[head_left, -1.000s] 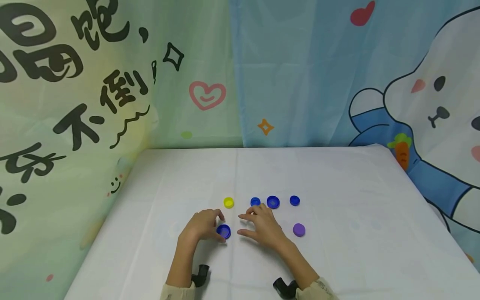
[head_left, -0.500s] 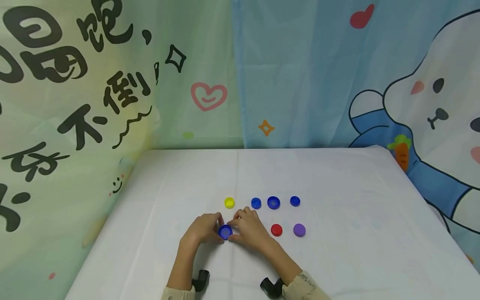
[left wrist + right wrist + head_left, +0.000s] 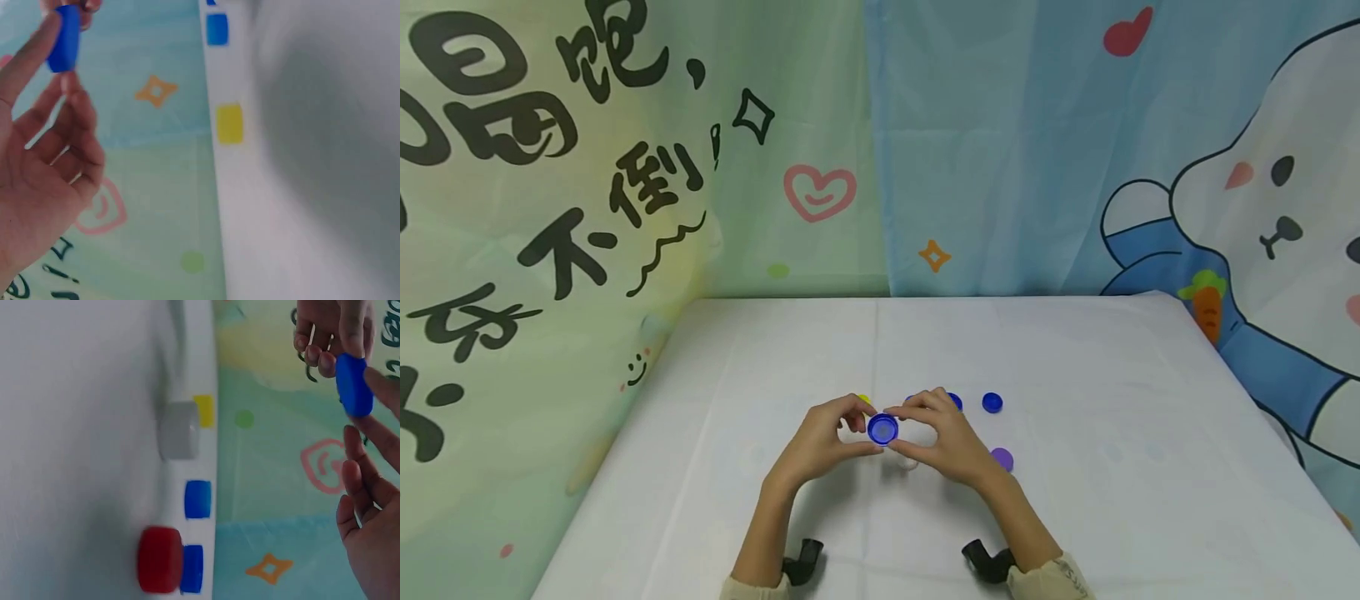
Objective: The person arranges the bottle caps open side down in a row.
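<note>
A blue bottle cap [image 3: 882, 429] is held up off the table, its hollow side facing the head camera. My left hand [image 3: 827, 437] pinches its left edge between thumb and forefinger. On the opposite edge, my right hand [image 3: 951, 437] pinches it the same way. The right wrist view shows the blue cap [image 3: 354, 385] edge-on between both hands' fingertips. Under the right hand sits a white cap [image 3: 911, 463], mostly hidden in the head view. A red cap [image 3: 160, 559] stands on the table in the right wrist view; the right hand hides it from the head camera.
Behind the hands a yellow cap [image 3: 864, 399] and a blue cap [image 3: 956, 401] are partly covered. Another blue cap [image 3: 992, 402] lies farther right, with a purple cap [image 3: 1003, 459] nearer. The white tablecloth [image 3: 760, 350] reaches a printed curtain [image 3: 1000, 167] at the back.
The right hand came in from the right to the blue cap beside the left hand. Both hands then raised the cap off the table and moved it right.
</note>
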{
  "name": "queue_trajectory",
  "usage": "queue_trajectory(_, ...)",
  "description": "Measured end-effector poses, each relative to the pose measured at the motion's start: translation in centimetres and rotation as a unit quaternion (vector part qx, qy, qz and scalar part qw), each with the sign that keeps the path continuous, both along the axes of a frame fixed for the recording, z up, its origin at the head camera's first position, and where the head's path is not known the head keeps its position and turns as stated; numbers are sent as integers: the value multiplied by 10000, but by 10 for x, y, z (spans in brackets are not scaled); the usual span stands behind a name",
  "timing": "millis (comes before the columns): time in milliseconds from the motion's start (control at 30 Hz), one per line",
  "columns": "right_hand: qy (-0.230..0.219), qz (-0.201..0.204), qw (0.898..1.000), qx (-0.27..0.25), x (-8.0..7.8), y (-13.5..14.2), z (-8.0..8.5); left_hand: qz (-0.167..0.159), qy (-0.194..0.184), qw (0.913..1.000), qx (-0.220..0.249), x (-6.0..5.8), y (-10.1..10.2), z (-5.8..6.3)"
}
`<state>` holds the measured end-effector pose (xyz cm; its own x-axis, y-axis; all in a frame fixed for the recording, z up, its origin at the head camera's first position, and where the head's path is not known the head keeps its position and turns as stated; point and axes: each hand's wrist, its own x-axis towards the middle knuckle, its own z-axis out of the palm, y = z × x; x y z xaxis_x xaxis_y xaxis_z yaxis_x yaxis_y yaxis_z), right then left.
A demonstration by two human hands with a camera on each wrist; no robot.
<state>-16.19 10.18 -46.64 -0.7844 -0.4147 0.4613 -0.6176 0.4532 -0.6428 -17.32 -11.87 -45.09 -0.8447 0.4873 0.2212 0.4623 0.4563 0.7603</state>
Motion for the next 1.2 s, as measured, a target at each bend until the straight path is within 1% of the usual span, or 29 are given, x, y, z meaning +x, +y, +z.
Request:
queue_trajectory(67, 198, -6, 9995, -232, 3, 8, 6, -57, 56, 9996, 280, 2, 7, 4)
queue_trajectory(133, 328, -66, 9989, -343, 6, 15, 10, -152, 69, 9988, 467, 4, 13, 8)
queue_trajectory(200, 316, -137, 9988, -359, 9, 20, 13, -180, 29, 9984, 528, 5, 18, 10)
queue_trajectory(267, 263, -182, 9989, -352, 10, 24, 14, -185, -284, 9966, 751, 6, 20, 12)
queue_trajectory(300, 259, -212, 9989, -332, 11, 25, 14, -137, -543, 9941, 925, 6, 21, 12)
queue_trajectory(367, 241, -269, 9989, -313, 12, 28, 14, 41, -1139, 9852, 1276, 7, 22, 13)
queue_trajectory(433, 223, -324, 9988, -303, 12, 30, 14, 269, -1775, 9704, 1617, 8, 23, 13)
queue_trajectory(500, 208, -385, 9986, -307, 13, 31, 14, 451, -2316, 9561, 1739, 8, 24, 11)
queue_trajectory(600, 208, -410, 9984, -341, 14, 32, 14, 471, -2884, 9416, 1673, 6, 27, 7)
queue_trajectory(667, 229, -404, 9984, -330, 14, 33, 13, 466, -3097, 9354, 1639, 5, 29, 3)
queue_trajectory(700, 241, -402, 9984, -318, 14, 33, 13, 475, -3143, 9339, 1634, 5, 30, 2)
queue_trajectory(767, 267, -402, 9984, -290, 14, 33, 12, 526, -3122, 9352, 1589, 5, 32, 0)
queue_trajectory(900, 284, -433, 9983, -266, 14, 34, 11, 684, -2905, 9434, 1448, 5, 35, 0)
queue_trajectory(1033, 166, -475, 9983, -292, 14, 34, 10, 754, -2672, 9476, 1582, 5, 37, 2)
queue_trajectory(1100, -25, -537, 9980, -318, 14, 35, 9, 772, -2381, 9539, 1655, 5, 38, 3)
queue_trajectory(1133, -158, -590, 9976, -318, 14, 34, 9, 757, -2148, 9591, 1683, 6, 38, 4)
queue_trajectory(1200, -504, -726, 9955, -332, 15, 34, 9, 729, -1547, 9711, 1667, 6, 39, 7)
